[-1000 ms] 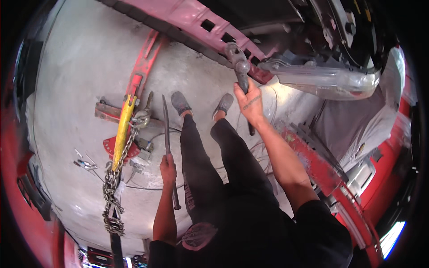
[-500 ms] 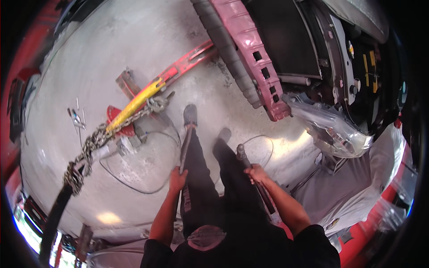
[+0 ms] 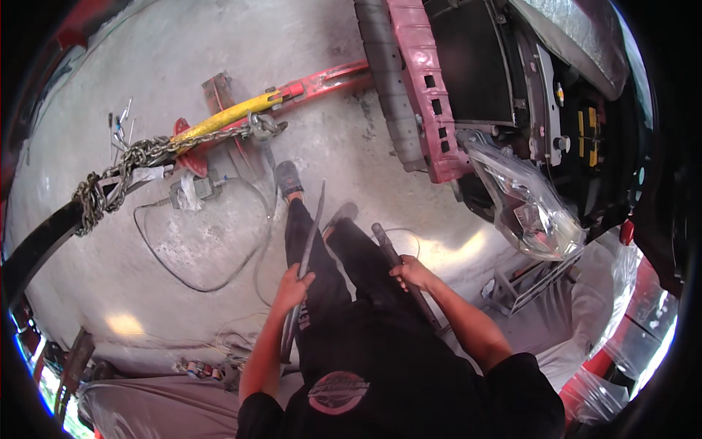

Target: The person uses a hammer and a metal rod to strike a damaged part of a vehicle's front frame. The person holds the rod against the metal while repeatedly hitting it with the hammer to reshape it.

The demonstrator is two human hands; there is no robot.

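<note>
My left hand (image 3: 294,287) is closed round a long, thin metal pry bar (image 3: 314,233). Its tapered, slightly curved tip points forward over the floor, and its rear end runs back along my left forearm. In my closed right hand (image 3: 412,274) is a thicker dark metal bar (image 3: 384,242) with a blunt rounded end. That bar slants beside my right thigh, its rear part running back under my forearm. The two bars are apart from each other, and neither touches the car.
Ahead to the right stands a stripped car front with a pink bumper beam (image 3: 424,80) and a plastic-wrapped headlight (image 3: 537,212). At left, a red and yellow pulling rig (image 3: 227,117) carries a heavy chain (image 3: 142,155). A cable (image 3: 179,283) loops across the floor.
My feet have shifted in a step, and the view has turned, so the rig sits higher. The pry bar's tip has swung right, away from my left foot. Both hands keep their hold.
</note>
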